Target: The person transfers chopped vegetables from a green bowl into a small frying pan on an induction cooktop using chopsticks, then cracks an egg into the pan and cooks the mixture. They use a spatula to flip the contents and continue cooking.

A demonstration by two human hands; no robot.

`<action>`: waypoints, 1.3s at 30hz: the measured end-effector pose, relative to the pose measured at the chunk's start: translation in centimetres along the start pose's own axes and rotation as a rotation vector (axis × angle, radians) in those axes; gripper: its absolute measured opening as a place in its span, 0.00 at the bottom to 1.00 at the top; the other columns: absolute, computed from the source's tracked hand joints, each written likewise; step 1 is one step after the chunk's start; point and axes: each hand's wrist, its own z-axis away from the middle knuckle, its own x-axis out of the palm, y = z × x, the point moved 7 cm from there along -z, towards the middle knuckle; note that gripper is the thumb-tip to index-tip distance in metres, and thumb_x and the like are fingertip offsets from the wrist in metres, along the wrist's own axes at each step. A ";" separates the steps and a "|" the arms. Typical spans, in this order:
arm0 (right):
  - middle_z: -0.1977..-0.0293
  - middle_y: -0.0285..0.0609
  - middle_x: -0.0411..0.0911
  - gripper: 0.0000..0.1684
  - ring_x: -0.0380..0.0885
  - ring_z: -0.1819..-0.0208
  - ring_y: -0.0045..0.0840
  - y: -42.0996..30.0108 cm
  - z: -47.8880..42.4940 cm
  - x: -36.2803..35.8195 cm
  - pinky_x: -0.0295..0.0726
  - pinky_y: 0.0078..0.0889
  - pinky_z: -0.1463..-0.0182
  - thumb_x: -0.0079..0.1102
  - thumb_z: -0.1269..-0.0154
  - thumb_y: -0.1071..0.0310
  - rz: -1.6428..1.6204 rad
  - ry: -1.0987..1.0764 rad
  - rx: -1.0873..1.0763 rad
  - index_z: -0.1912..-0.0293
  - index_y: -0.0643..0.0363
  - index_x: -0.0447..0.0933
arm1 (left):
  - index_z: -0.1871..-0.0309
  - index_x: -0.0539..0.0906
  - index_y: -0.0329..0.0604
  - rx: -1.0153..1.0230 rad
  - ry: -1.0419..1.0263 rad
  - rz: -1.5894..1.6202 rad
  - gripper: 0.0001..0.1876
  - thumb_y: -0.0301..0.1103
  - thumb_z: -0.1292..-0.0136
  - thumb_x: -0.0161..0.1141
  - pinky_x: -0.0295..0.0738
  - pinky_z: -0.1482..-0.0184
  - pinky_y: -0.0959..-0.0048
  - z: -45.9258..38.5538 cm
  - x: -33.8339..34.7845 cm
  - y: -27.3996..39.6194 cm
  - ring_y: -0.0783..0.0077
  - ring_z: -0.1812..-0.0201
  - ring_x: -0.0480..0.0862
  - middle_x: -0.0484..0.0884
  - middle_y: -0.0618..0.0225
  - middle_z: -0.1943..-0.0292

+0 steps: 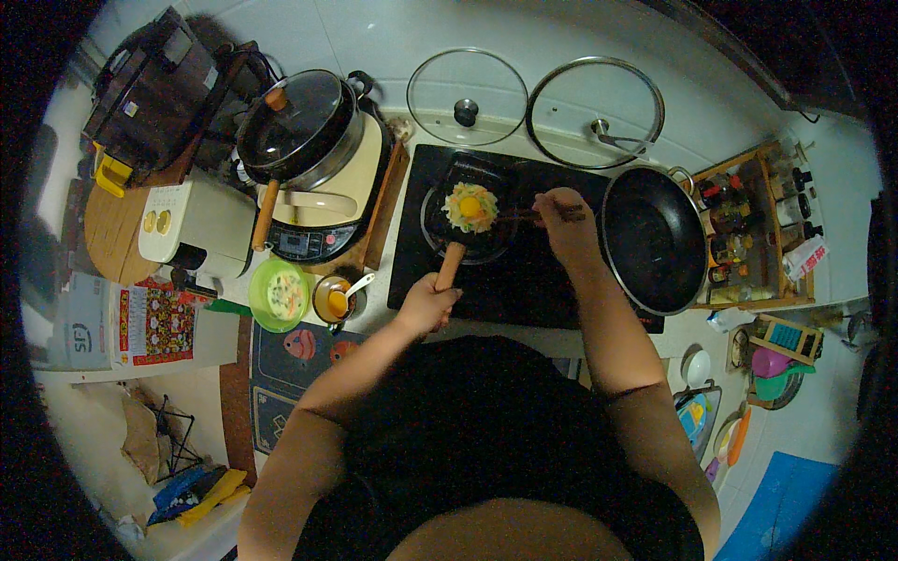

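Observation:
My left hand [426, 306] grips the wooden handle [450, 266] of a small dark pan [468, 168] over the black cooktop [540, 280]. In the pan lies a round of shredded vegetables [454, 217] with a whole egg yolk [469, 205] at its centre. My right hand [563, 219] holds a pair of dark chopsticks [518, 213], their tips close to the right edge of the vegetable round. Whether the tips touch the food is too dim to tell. The pan's dark rim blends into the cooktop.
A large black wok [654, 238] stands right of my right forearm. Two glass lids [466, 98] lean on the back wall. Left are a green bowl of batter [280, 294], a cup with a white spoon [338, 303] and a lidded pan [302, 133]. A spice rack [765, 224] stands far right.

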 end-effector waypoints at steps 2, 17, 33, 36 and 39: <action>0.72 0.37 0.74 0.06 0.73 0.69 0.19 -0.1 0.1 -0.5 0.73 0.21 0.63 0.58 0.39 0.69 -0.045 0.044 0.028 0.69 0.61 0.73 | 0.65 0.67 0.44 0.007 0.007 0.020 0.11 0.34 0.41 0.59 0.65 0.85 0.78 0.0 0.0 0.0 0.79 0.87 0.69 0.69 0.74 0.83; 0.67 0.41 0.77 0.08 0.76 0.67 0.23 0.7 1.4 -1.5 0.76 0.25 0.60 0.50 0.33 0.69 -0.225 0.093 -0.072 0.63 0.65 0.74 | 0.64 0.69 0.40 0.065 0.074 -0.120 0.10 0.32 0.43 0.59 0.67 0.82 0.77 0.3 -1.1 -0.2 0.78 0.84 0.71 0.70 0.71 0.80; 0.63 0.41 0.77 0.07 0.77 0.63 0.23 2.4 2.2 -0.8 0.79 0.26 0.57 0.53 0.35 0.70 -0.282 0.027 0.067 0.63 0.64 0.75 | 0.62 0.69 0.40 0.013 -0.015 -0.059 0.12 0.34 0.44 0.60 0.68 0.80 0.77 -0.9 -0.9 -2.5 0.78 0.83 0.71 0.70 0.72 0.80; 0.65 0.40 0.77 0.08 0.77 0.64 0.23 2.7 2.2 -0.8 0.78 0.26 0.59 0.53 0.35 0.68 -0.141 0.036 0.070 0.64 0.63 0.76 | 0.63 0.70 0.40 0.028 -0.015 -0.049 0.12 0.34 0.44 0.60 0.68 0.80 0.78 -1.3 -0.9 -3.1 0.79 0.83 0.70 0.70 0.73 0.80; 0.67 0.39 0.78 0.09 0.77 0.66 0.22 3.5 2.3 -0.8 0.78 0.25 0.60 0.52 0.34 0.67 -0.183 0.077 0.068 0.64 0.64 0.76 | 0.63 0.69 0.41 0.033 -0.013 -0.054 0.12 0.34 0.44 0.60 0.67 0.80 0.79 -1.3 -0.9 -3.0 0.79 0.83 0.70 0.70 0.73 0.80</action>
